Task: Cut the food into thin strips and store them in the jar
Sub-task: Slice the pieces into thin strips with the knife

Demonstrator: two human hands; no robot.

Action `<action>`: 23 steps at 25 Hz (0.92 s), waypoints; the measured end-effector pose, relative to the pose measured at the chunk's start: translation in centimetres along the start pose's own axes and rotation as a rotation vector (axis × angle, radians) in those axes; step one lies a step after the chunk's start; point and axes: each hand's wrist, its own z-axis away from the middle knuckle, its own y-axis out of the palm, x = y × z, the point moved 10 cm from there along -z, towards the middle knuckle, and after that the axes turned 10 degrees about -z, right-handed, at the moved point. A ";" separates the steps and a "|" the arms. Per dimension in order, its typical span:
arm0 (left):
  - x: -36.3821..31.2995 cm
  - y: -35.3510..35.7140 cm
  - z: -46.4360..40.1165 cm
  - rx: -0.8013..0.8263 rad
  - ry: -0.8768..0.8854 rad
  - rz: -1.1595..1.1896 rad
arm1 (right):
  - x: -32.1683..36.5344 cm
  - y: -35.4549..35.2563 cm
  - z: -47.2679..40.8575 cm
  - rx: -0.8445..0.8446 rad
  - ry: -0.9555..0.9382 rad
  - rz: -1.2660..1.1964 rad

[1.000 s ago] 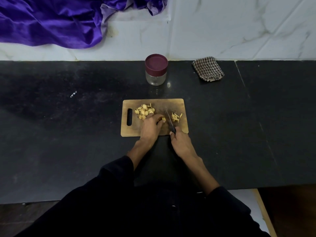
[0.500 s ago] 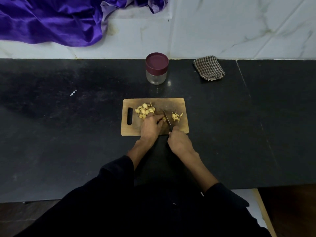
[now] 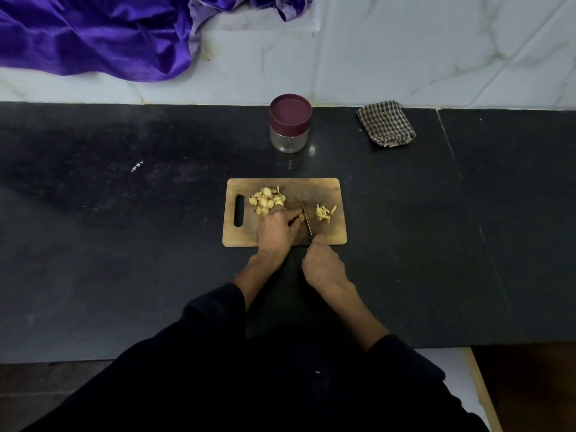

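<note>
A wooden cutting board (image 3: 324,188) lies on the dark counter. A pile of pale yellow round slices (image 3: 265,201) sits on its left part, and a small heap of thin strips (image 3: 324,212) on its right. My left hand (image 3: 277,232) pins one slice (image 3: 301,217) to the board with curled fingertips. My right hand (image 3: 322,263) grips the knife handle; the knife's blade (image 3: 307,217) stands just right of that slice. The glass jar (image 3: 290,141) with a maroon lid (image 3: 290,113) stands closed behind the board.
A folded checked cloth (image 3: 386,123) lies at the back right by the marble wall. Purple fabric (image 3: 93,35) hangs at the top left. The counter's front edge (image 3: 93,360) runs below my arms.
My right hand and the knife shifted slightly left and forward, bringing the blade close against the slice under my left fingers. The left hand stayed in place.
</note>
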 end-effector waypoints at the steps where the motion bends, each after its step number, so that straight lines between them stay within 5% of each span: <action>1: 0.0 0.0 0.0 -0.001 -0.002 0.003 | -0.2 0.3 0.1 -0.003 -0.011 0.004; 8: -0.2 -0.2 0.2 -0.004 -0.006 -0.011 | -1.2 -1.1 -0.3 -0.101 -0.040 -0.110; 23: 0.0 0.2 -0.1 -0.014 0.020 0.007 | 0.2 -0.6 -0.3 -0.033 -0.076 -0.042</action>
